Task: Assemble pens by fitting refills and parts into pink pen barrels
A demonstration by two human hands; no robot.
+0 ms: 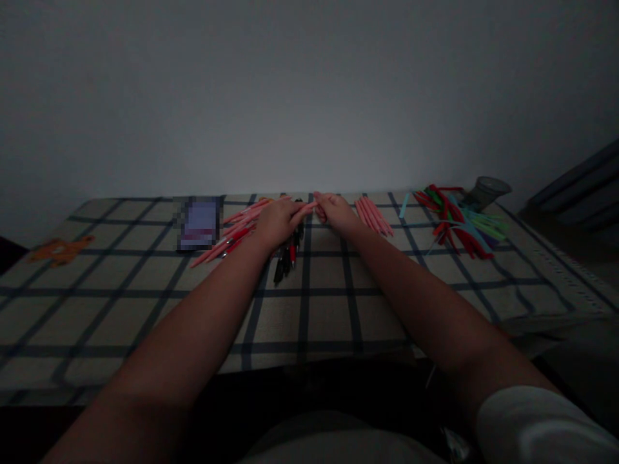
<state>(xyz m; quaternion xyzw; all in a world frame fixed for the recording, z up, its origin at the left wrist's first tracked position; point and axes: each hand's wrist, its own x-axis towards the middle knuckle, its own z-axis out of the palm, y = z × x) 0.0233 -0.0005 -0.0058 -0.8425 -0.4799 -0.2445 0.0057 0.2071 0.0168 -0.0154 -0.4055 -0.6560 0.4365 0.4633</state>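
Observation:
Over the middle of the table my left hand (278,222) and my right hand (336,214) meet, fingers closed. Between their fingertips runs a slim pink stick (307,208), mostly covered by the fingers; its exact kind is too dim to make out. Several black pens (283,265) and a red pen (292,252) lie under and beside my left hand. Left of that hand is a loose spread of pink sticks (213,252), with red and silver pens among them. Just right of my right hand lies a neat row of pink sticks (373,216).
A checked cloth (329,316) covers the table, which meets a plain wall. A dark-edged device or box (199,222), partly blurred, and an orange bear-shaped piece (60,250) lie left. At right are coloured strips (454,225) and a clear cup (488,190).

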